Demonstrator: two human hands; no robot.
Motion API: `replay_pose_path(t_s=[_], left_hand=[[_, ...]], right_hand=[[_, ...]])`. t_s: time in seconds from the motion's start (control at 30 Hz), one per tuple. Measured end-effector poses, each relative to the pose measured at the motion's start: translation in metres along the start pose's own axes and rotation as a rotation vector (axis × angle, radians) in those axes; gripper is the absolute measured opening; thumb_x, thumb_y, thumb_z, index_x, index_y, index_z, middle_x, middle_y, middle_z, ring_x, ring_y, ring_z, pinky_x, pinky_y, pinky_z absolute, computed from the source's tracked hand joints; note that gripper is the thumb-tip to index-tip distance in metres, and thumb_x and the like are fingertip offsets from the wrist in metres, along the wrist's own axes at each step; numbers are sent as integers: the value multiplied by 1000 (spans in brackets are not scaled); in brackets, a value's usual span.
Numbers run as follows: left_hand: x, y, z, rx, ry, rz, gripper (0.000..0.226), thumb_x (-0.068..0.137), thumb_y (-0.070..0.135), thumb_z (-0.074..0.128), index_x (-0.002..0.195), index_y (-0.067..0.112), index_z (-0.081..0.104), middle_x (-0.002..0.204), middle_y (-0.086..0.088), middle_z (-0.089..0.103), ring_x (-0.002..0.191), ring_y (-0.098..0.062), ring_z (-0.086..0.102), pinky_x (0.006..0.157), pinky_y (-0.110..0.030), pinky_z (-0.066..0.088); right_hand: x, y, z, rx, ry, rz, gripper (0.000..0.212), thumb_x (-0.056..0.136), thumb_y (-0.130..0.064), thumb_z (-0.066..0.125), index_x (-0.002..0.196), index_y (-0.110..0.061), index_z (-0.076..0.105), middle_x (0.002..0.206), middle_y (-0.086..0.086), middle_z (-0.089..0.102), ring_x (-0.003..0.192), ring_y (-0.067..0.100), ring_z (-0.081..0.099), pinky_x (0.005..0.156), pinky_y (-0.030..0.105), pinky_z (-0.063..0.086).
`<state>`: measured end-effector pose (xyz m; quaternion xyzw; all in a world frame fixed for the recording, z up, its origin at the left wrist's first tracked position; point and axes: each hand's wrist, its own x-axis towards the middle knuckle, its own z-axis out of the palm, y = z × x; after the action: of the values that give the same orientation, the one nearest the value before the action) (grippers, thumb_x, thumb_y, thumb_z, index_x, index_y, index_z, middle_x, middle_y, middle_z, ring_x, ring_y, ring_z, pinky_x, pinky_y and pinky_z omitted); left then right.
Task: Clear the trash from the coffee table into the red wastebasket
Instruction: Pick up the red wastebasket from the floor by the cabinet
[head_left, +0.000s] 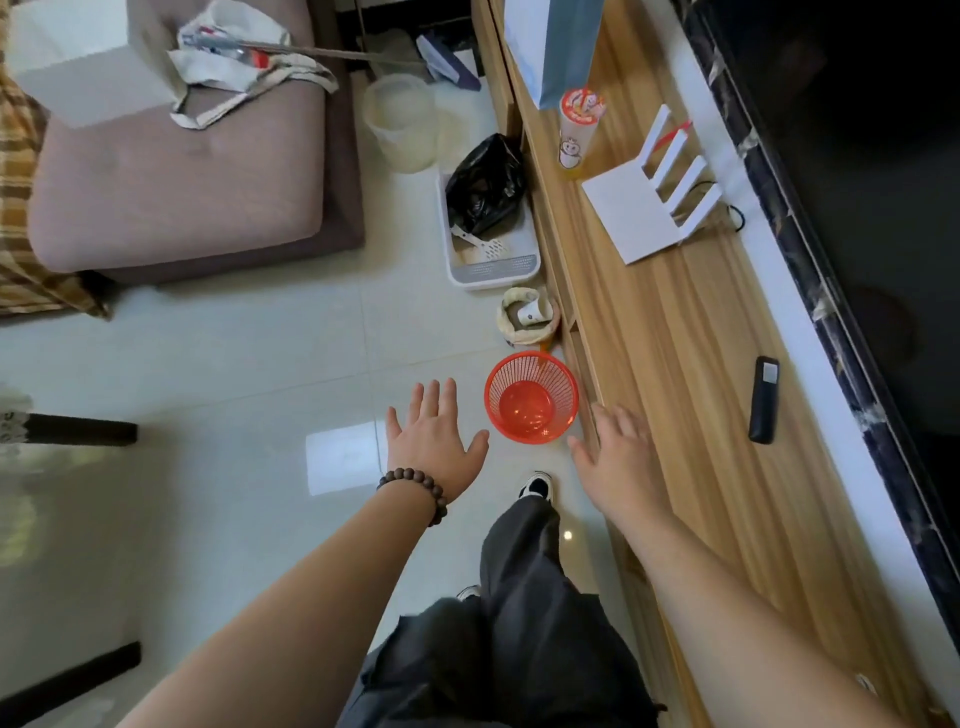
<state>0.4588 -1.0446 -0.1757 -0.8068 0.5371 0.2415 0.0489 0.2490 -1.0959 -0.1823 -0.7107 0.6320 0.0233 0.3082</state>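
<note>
Head view is showing me both hands spread flat and holding nothing: left hand (434, 439), right hand (621, 460). Red wastebasket (531, 397) is standing on the floor between them, apparently empty. I am advising gripping its rim on both sides, keeping it level.
</note>
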Motion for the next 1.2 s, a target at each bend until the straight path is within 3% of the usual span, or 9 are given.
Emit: replay_pose_path(t_s=[0.23,0.43,0.6,0.73,0.83,0.93,1.03,1.2], left_hand=[[118,17,45,16,-89,-3,81,87,63,28,151,20,4,161,-3,10,147,-22,3,114,-50,2],[222,5,148,-58,-273,-89,84,86,62,42,151,21,8,160,-2,14,146,-23,11,114,-49,14],[299,-15,236,-157,-288,-180,94,82,55,57,151,18,5,159,-5,17,143,-25,23,110,-47,30],[343,-21,289,-316,-301,-266,100,80,39,69,151,18,3,158,-8,17,140,-27,29,106,-45,38],[364,-22,315,-389,-348,-309,95,80,31,70,150,16,7,151,-12,31,127,-29,45,86,-37,49],[372,-23,322,-428,-384,-238,72,82,28,66,142,16,28,129,-12,52,94,-22,57,61,-22,47],[367,-27,297,-401,-319,-194,62,82,30,63,137,18,36,121,-12,53,93,-24,59,68,-29,51],[327,-31,199,-397,-175,-139,57,86,34,59,138,20,39,123,-11,51,99,-26,59,71,-29,44]], right_hand=[[99,22,46,-7,-116,79,61,94,-45,42,147,-21,23,156,6,24,143,26,23,114,43,29],[184,64,136,71,-205,243,65,92,-44,47,148,-26,19,157,3,22,141,27,28,108,46,38],[253,108,217,193,-209,324,72,87,-43,58,146,-25,21,151,5,33,136,28,36,106,51,40],[294,130,267,309,-170,434,92,81,-31,69,148,-29,5,151,9,29,134,32,38,100,56,44],[313,141,293,379,-150,542,93,82,-21,69,149,-27,5,148,12,33,130,34,42,98,54,45],[322,144,303,404,-83,546,73,84,-13,65,145,-22,25,139,11,46,125,31,49,95,52,49],[313,132,290,386,-20,517,61,86,-11,62,139,-23,36,133,8,50,120,28,53,92,43,51],[274,83,218,367,70,395,51,88,-14,61,133,-29,43,128,3,49,116,22,54,90,38,47]])
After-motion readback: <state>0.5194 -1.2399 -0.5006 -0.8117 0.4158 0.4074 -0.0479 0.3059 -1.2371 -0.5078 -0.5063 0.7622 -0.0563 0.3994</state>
